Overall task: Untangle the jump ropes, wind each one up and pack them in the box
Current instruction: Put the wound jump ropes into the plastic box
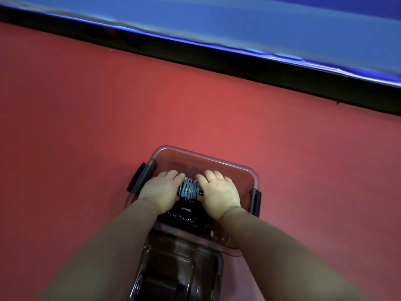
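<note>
Fingers [173, 173] of the left hand [159, 190] and right hand [219, 190] curl over opposite ends of the wound grey jump rope [188, 189], gripping it between them inside the clear box [195, 154]. Coiled black jump ropes [182, 216] lie just beside it, on the near side. The lid [180, 268] lies nearer still, on the red surface [86, 127].
</note>
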Available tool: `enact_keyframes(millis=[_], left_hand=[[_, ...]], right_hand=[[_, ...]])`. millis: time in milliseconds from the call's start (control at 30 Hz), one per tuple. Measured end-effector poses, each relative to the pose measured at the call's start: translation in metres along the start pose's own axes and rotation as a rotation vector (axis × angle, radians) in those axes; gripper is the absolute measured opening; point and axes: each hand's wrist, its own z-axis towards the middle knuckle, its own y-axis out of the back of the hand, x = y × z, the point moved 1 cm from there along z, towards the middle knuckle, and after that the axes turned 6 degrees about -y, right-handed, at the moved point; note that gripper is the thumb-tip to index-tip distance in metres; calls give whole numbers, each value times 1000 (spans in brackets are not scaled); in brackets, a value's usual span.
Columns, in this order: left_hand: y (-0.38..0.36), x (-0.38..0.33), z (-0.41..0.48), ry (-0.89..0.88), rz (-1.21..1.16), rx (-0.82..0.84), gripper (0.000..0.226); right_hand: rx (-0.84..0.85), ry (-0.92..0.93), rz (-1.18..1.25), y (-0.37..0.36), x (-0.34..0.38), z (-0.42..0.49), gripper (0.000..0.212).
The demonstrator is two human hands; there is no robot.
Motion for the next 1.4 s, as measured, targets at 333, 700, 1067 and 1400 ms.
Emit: enact_keyframes(millis=[333, 700, 1067, 1400], left_hand=[[37, -29, -33, -32, 79, -83, 90], [79, -178, -9, -281, 234, -65, 94], [45, -442, 19, -691, 370, 73, 81], [-49, -604, 8, -1112, 471, 213, 83]], right_hand=[[-55, -65, -181, 48, -43, -60, 82], [-61, -236, -280, 89, -171, -148, 82], [8, -545, -203, 63, -351, -294, 78], [162, -908, 6, -16, -443, -434, 78]])
